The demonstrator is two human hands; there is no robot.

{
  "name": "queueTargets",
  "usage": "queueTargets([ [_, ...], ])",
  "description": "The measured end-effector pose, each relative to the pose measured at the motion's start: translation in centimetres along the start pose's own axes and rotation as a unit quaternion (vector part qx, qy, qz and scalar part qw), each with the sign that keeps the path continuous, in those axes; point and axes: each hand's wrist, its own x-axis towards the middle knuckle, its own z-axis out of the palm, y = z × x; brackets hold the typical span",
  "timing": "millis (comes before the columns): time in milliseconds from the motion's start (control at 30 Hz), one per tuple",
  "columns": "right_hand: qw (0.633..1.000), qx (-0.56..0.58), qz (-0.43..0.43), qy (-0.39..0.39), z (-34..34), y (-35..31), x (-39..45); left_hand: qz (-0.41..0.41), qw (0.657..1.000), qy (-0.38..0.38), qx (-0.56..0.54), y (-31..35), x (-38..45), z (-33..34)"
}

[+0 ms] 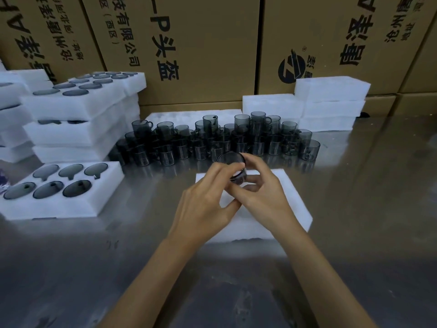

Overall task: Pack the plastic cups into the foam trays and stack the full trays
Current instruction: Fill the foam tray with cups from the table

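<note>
Both hands meet over the white foam tray (pixel 290 204) lying nearest the person on the metal table (pixel 366 209). The left hand (pixel 203 204) has its fingertips curled onto the rim of a smoky grey, see-through plastic cup (pixel 233 165); the right hand (pixel 262 192) wraps round the cup's far side and base. The cup is round, smooth-walled and held just above the tray's far end; whether it touches the foam cannot be told, as the hands cover that spot.

Beyond that tray, a dense cluster of cups (pixel 217 140) of the same kind stands piled in rows, handles showing on several. Left of the tray lies a filled tray (pixel 59 204) with six cups seated in round pockets. Behind that, a stack of filled trays (pixel 78 119) rises in soft, matt layers. Beyond and right of the tray are plain foam blocks (pixel 331 102). Printed cardboard boxes (pixel 201 43) form the back wall.
</note>
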Motion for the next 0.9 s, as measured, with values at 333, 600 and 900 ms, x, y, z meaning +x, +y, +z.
queueTargets([
  [333, 1.0, -0.007, -0.001, -0.016, -0.1, 0.0, -0.6, -0.161, 0.963, -0.067, -0.208, -1.3, 0.0, -0.1],
  [600, 0.982, -0.136, 0.007, -0.133, -0.3, -1.2, 2.7, -0.201, 0.953, -0.03, -0.227, -4.0, 0.0, -0.4],
  [900, 0.978, -0.132, 0.041, -0.157, 0.1, 0.9, 4.3, -0.253, 0.929, -0.036, -0.267, -5.7, -0.3, 0.7],
])
